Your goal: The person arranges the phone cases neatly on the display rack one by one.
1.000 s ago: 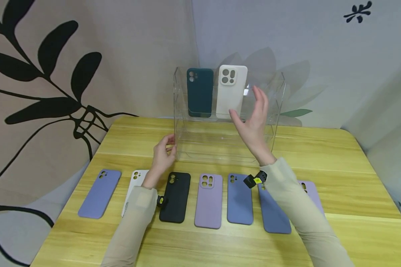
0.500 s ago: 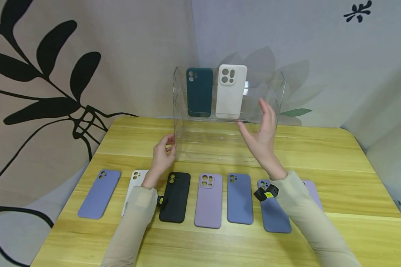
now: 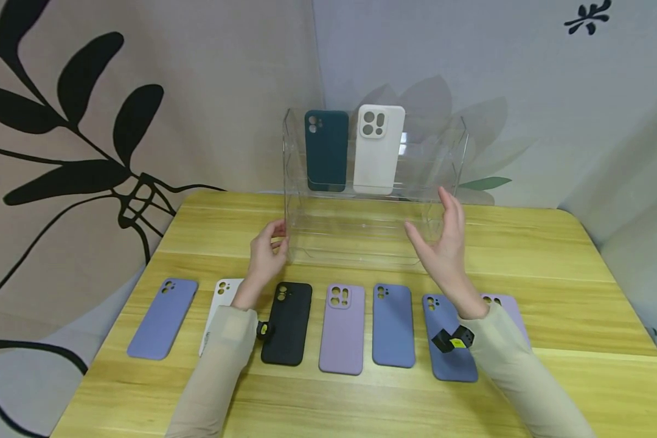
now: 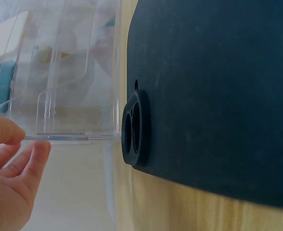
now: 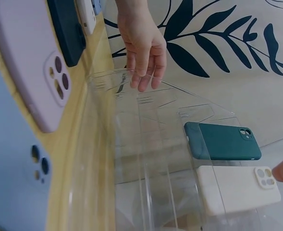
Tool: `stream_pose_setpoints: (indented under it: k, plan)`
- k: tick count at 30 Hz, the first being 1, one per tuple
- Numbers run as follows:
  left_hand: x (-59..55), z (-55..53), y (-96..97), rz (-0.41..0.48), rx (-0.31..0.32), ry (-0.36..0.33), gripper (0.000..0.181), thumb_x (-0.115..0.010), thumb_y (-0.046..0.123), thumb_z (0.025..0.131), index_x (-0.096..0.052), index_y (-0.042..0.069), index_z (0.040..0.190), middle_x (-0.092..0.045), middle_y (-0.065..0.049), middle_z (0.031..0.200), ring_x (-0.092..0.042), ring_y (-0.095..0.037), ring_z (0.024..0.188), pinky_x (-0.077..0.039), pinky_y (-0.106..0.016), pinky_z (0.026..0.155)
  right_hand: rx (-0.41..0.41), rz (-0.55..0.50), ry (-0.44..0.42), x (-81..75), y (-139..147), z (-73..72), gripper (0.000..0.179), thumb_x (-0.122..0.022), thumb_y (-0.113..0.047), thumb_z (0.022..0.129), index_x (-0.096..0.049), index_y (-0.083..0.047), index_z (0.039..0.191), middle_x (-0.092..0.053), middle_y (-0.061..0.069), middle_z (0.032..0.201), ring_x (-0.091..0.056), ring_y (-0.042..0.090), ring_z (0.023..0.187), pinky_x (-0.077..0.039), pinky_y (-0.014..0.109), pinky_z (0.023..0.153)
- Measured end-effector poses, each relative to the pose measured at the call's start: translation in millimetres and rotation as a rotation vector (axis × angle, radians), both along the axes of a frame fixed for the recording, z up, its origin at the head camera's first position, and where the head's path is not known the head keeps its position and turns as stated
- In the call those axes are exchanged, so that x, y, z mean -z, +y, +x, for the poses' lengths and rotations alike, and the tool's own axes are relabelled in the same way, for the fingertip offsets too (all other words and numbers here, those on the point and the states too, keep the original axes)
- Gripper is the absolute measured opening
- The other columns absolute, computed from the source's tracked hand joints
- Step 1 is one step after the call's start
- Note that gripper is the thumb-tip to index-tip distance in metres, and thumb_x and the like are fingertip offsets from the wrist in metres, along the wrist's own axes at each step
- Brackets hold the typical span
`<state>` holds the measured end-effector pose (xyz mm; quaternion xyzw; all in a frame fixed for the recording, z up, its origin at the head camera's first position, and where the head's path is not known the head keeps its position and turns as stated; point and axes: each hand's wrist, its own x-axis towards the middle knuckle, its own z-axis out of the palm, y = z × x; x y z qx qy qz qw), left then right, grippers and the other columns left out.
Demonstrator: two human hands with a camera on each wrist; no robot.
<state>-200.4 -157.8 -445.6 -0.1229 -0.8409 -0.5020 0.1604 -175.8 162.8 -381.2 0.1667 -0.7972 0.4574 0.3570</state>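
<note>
A clear acrylic display stand (image 3: 361, 226) stands at the back of the table. On its upper tier a dark teal phone case (image 3: 327, 152) leans beside a white phone case (image 3: 378, 152). My left hand (image 3: 268, 250) pinches the edge of the stand's left side panel (image 4: 74, 137) between thumb and fingers. Just in front of the stand's right end, my right hand (image 3: 443, 255) hangs with fingers spread and nothing in it. Below my hands lie a black phone case (image 3: 287, 325), a lilac case (image 3: 342, 334) and a blue case (image 3: 393, 328).
Further along the row are a periwinkle case (image 3: 162, 319) at the far left, a white case (image 3: 223, 295) partly under the left sleeve, another blue case (image 3: 449, 365), and a lilac case (image 3: 509, 310) partly behind the right forearm. A wall (image 3: 241, 91) rises behind the wooden table (image 3: 569, 292).
My right hand has drawn back from beside the white case on the stand, moving down and to the right, fingers still spread. The left hand keeps its grip on the side panel.
</note>
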Motion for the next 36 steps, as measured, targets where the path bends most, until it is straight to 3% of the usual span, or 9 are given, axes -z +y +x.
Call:
stream_pose_setpoints:
  k: [10,21,28,32,36]
  plan:
    - [1.1,0.5,1.6,-0.001,0.006,0.021,0.033,-0.053,-0.012,0.087,-0.052,-0.012,0.120,-0.058,-0.026,0.107,-0.059,-0.036,0.099,-0.056,-0.040,0.080,0.032,0.045,-0.050,16.6,17,22.4,0.072,-0.071,-0.001,0.076,-0.036,0.010,0.137,-0.039,0.027,0.136,-0.037,0.037,0.125,-0.037,0.054,0.097]
    - [1.6,0.4,1.1,-0.007,0.007,-0.005,0.034,-0.052,-0.010,0.088,-0.051,-0.010,0.123,-0.058,-0.025,0.110,-0.058,-0.034,0.101,-0.055,-0.041,0.081,0.045,0.068,-0.151,35.7,43,54.3,0.072,-0.071,0.008,0.074,-0.037,0.009,0.137,-0.038,0.028,0.137,-0.036,0.041,0.124,-0.036,0.052,0.094]
    - [1.6,-0.5,0.8,-0.014,0.006,0.002,0.034,-0.052,-0.009,0.088,-0.051,-0.010,0.122,-0.058,-0.025,0.110,-0.058,-0.034,0.101,-0.055,-0.040,0.081,0.093,0.074,-0.183,51.1,61,71.5,0.072,-0.072,0.010,0.070,-0.039,0.012,0.134,-0.041,0.031,0.133,-0.040,0.043,0.121,-0.035,0.022,0.097]
    - [0.4,0.3,0.8,-0.013,0.001,-0.001,0.034,-0.053,-0.009,0.088,-0.051,-0.010,0.122,-0.058,-0.025,0.110,-0.058,-0.034,0.101,-0.055,-0.041,0.081,0.096,0.056,-0.255,58.2,72,80.2,0.073,-0.071,0.009,0.071,-0.036,0.014,0.135,-0.039,0.032,0.134,-0.039,0.045,0.120,-0.030,0.010,0.096]
    - [-0.5,1.3,0.7,-0.015,-0.005,-0.007,0.034,-0.052,-0.009,0.088,-0.051,-0.010,0.122,-0.058,-0.025,0.110,-0.058,-0.034,0.101,-0.055,-0.041,0.082,0.126,0.064,-0.374,62.2,84,90.3,0.073,-0.071,0.002,0.077,-0.033,0.009,0.140,-0.036,0.028,0.139,-0.037,0.043,0.123,-0.030,0.016,0.099]
